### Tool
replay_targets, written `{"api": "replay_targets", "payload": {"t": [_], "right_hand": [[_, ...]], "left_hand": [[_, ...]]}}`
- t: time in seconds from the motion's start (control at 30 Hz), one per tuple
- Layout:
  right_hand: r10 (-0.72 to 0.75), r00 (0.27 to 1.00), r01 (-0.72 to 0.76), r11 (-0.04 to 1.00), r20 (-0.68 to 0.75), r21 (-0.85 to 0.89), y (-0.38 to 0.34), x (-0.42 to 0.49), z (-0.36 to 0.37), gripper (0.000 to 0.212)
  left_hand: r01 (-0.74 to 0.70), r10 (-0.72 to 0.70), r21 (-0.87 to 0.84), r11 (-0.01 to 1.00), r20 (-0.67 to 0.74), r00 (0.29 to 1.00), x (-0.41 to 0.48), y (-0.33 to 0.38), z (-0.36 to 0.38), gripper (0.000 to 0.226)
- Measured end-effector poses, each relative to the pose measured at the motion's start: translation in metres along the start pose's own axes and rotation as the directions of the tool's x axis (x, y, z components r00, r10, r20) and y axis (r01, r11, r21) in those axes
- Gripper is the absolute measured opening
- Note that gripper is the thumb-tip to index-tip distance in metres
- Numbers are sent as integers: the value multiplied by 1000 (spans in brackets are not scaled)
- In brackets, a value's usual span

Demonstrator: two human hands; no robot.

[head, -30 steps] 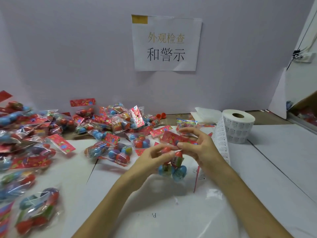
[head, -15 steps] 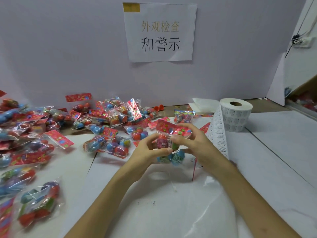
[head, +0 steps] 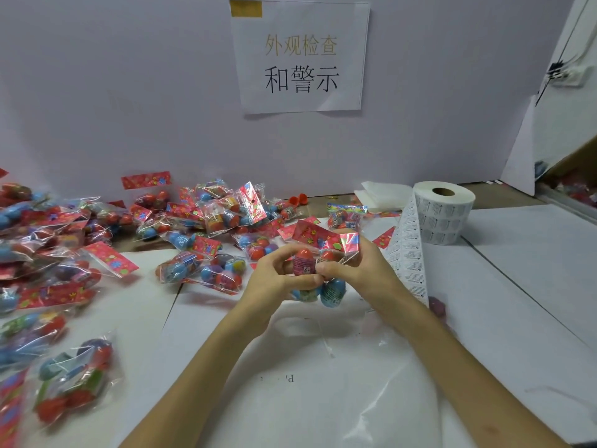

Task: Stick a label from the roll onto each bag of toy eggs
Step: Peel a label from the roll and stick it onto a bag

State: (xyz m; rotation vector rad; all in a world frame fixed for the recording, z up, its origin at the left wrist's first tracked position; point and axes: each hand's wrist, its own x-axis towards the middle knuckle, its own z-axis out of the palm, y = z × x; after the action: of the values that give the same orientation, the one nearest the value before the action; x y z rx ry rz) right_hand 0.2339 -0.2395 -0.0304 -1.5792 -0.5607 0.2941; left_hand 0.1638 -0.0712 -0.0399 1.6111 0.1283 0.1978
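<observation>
Fingers [head: 327, 268] of left hand [head: 274, 282] and right hand [head: 361, 273] curled, thumbs pinching clear cellophane bag of red and blue toy eggs [head: 305, 261] between them. Label under thumbs: cannot tell. Likely step: pressing label on. Next move needs a fresh label peeled from white printed label strip [head: 407, 253] just right of right-hand fingers, trailing from white label roll [head: 445, 218] beyond. Heap of more egg bags [head: 210, 221] beyond left-hand fingers.

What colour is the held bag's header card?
Red with small multicoloured prints: paper header card of the clear plastic bag of toy eggs, head view.

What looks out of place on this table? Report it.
Small loose red pieces, seemingly egg halves, lie by the back wall outside any bag. A blurred purple object sits loose at the end of the label strip.
</observation>
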Motion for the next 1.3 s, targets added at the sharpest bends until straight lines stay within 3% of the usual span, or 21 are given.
{"api": "replay_targets", "payload": {"t": [0.2, 0.3, 0.4, 0.53, 0.63, 1.3], "right_hand": [[-72, 993, 63, 993, -92, -99, 1, 0, 5, 49], [-76, 993, 70, 996, -92, -61, 0, 1, 1, 46], [-50, 998, 47, 998, -44, -48, 1, 0, -2, 49], [-3, 1000, 3, 1000, -4, -14, 1, 1, -3, 45], [3, 1000, -2, 1000, -21, 22, -1, 2, -3, 40], [-54, 995, 63, 993, -87, 102, -1, 2, -5, 43]], "left_hand": [[32, -27, -41, 999, 132, 991, -5, 1, 7, 52], [74, -60, -83, 994, 152, 987, -7, 4, 8, 55], [78, -68, -106, 991, 95, 993, -5, 6, 8, 44], [16, -24, -88, 996, -100, 995, 0, 2, 5, 18], [24, -44, -127, 992, -154, 987, 3, 1, 2, 30], [59, -71, -242, 969, -41, 997, 4, -1, 3, 13]]}}
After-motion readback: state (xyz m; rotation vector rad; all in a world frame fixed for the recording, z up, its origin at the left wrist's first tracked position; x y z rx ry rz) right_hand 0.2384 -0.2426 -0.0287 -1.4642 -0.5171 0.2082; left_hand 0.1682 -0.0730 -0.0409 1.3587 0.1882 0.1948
